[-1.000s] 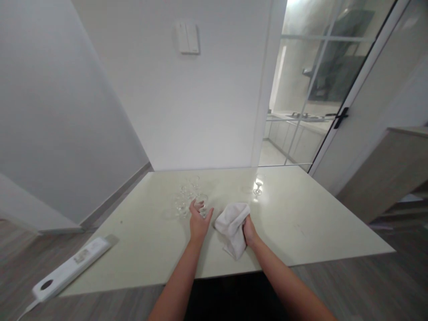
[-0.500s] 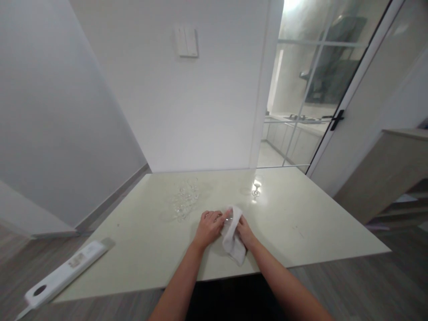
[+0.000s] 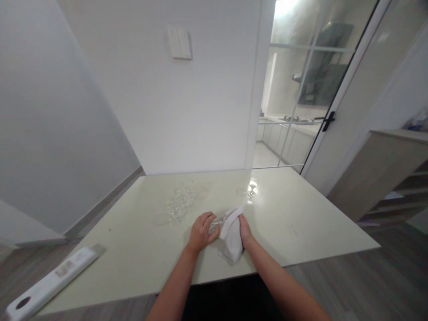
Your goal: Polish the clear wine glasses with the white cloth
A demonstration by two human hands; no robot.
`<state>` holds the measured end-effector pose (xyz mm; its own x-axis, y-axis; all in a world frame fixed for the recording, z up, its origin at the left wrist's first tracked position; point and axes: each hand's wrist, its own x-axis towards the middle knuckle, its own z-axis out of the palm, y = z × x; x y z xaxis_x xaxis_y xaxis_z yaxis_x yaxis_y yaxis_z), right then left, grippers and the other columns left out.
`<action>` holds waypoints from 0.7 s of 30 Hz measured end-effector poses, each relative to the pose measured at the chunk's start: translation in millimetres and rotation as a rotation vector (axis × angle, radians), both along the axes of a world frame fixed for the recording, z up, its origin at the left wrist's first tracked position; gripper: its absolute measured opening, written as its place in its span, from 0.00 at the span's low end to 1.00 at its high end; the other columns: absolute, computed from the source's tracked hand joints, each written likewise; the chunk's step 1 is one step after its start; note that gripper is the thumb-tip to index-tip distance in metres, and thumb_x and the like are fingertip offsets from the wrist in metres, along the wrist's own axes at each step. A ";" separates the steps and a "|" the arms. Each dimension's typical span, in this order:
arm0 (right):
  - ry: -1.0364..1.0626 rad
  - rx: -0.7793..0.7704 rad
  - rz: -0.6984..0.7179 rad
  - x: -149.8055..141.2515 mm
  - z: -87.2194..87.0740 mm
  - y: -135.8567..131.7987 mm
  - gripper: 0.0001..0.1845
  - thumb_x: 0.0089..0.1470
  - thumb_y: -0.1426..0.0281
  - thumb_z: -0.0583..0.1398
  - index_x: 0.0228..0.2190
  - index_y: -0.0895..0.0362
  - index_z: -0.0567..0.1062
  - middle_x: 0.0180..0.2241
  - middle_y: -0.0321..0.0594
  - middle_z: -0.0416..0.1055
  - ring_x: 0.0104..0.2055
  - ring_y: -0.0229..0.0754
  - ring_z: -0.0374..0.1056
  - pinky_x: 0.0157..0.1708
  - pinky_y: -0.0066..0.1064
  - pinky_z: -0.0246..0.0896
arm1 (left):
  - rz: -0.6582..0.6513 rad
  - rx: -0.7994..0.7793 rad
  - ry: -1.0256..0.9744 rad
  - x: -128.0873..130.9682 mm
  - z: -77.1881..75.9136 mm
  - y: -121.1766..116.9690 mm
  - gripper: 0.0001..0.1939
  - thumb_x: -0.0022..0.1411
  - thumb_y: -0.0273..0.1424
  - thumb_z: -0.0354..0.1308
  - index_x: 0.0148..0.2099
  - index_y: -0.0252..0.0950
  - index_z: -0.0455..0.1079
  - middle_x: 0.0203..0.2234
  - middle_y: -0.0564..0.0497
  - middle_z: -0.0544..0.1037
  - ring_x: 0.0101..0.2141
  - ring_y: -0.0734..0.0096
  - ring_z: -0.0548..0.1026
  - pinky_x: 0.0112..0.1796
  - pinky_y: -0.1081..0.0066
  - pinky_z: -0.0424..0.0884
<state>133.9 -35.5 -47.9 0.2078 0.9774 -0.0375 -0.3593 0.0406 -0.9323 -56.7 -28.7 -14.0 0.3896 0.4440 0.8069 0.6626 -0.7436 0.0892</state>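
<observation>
My left hand is closed round a small clear stemmed glass, held just above the pale table. My right hand grips a white cloth that is pressed against the glass's far end and hangs down to the tabletop. A cluster of several more clear glasses stands to the left, beyond my left hand. One lone stemmed glass stands further back to the right.
A long white device with a dark oval spot lies at the table's near left corner. A white wall with a light switch rises behind the table. A glass sliding door and a wooden cabinet are to the right.
My left hand took a glass from the cluster and brought it right to the cloth. Both hands now meet around it, nearer the table's front edge. The view has shifted slightly right.
</observation>
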 end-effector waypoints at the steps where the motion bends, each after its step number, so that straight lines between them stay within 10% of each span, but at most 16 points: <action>1: -0.004 -0.009 -0.009 0.0 0.5 -0.1 0.30 0.49 0.42 0.58 0.33 0.56 0.77 0.32 0.42 0.79 0.38 0.50 0.73 0.40 0.38 0.67 | -0.019 -0.036 -0.006 -0.3 -0.7 -0.6 0.11 0.64 0.33 0.56 0.47 0.35 0.68 0.39 0.42 0.77 0.40 0.63 0.75 0.40 0.67 0.70; 13: -0.220 0.134 0.058 -3.4 10.8 -11.0 0.30 0.38 0.63 0.71 0.45 0.55 0.73 0.44 0.39 0.76 0.48 0.48 0.70 0.53 0.38 0.61 | -0.005 -0.614 -0.302 -6.6 0.0 4.1 0.16 0.69 0.40 0.44 0.34 0.37 0.64 0.25 0.54 0.70 0.27 0.71 0.69 0.31 0.72 0.62; 21: 0.104 -0.069 -0.006 -5.2 11.8 -7.8 0.31 0.46 0.51 0.64 0.50 0.51 0.70 0.41 0.41 0.78 0.43 0.49 0.74 0.44 0.39 0.68 | -0.151 -0.677 -0.287 -7.3 -5.5 3.1 0.20 0.68 0.42 0.44 0.55 0.37 0.62 0.28 0.54 0.71 0.26 0.71 0.69 0.31 0.72 0.62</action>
<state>128.7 -43.3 -36.0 0.2052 0.9705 -0.1266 -0.4540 -0.0202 -0.8908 -64.0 -25.6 -19.5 0.3008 0.8379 0.4554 0.4395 -0.5456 0.7135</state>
